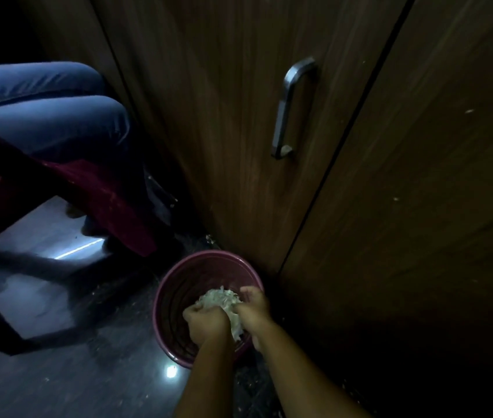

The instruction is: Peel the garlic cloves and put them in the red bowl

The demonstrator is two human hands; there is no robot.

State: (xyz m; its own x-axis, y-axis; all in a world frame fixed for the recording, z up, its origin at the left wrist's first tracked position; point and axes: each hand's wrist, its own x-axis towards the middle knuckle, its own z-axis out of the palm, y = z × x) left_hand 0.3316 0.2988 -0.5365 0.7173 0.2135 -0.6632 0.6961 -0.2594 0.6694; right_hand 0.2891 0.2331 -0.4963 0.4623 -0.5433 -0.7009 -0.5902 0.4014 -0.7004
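A round reddish-pink tub (178, 276) stands on the dark floor against a wooden cabinet. Both my hands are over its near side, cupped together around a pale heap of papery garlic skins (219, 298). My left hand (204, 322) grips the heap from the left, fingers curled into it. From the right, my right hand (254, 306) curls its fingers over the heap's top. No separate clove can be made out in the dim light.
A wooden cabinet door with a metal handle (292, 107) rises right behind the tub. At left a person in blue jeans (46, 116) sits on a dark red chair (94, 194). Bits of skin lie scattered on the glossy floor (73, 378).
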